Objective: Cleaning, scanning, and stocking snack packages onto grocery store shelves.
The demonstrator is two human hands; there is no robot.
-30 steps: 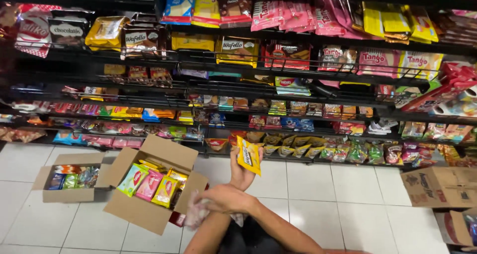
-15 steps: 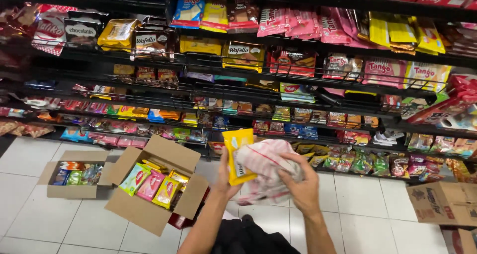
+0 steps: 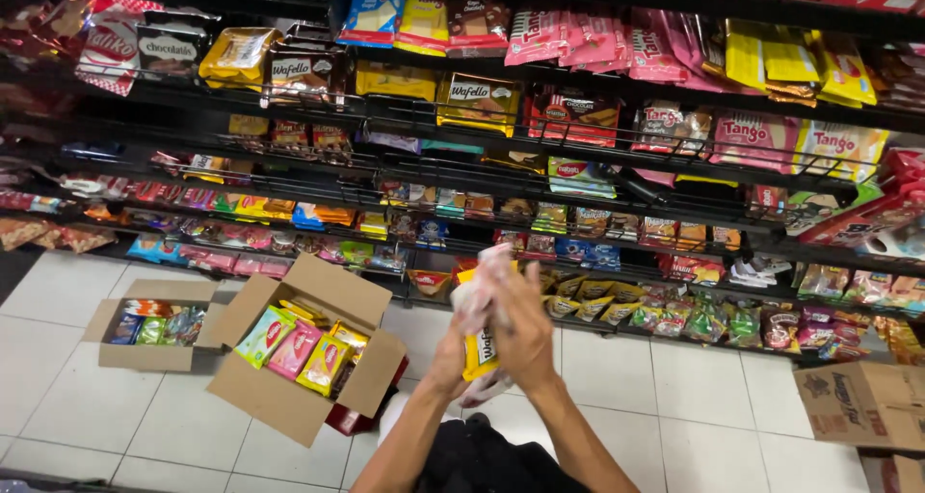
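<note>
— What have you got in your hands there?

— A yellow snack packet, held up in front of the shelves. My left hand is clenched around its lower part. My right hand is closed on a striped cloth and pressed against the packet's face.

— So which step is this?

— Wiping, I'd say. The cloth covers most of the packet; only a yellow strip shows between my hands.

— And the box?

— The open cardboard box sits on the floor tiles to my left, with pink, green and yellow packets in it. A smaller box sits beyond it.

— What does the next move need?

— Probably a steady left grip while the cloth slides, without crushing the packet.
</note>
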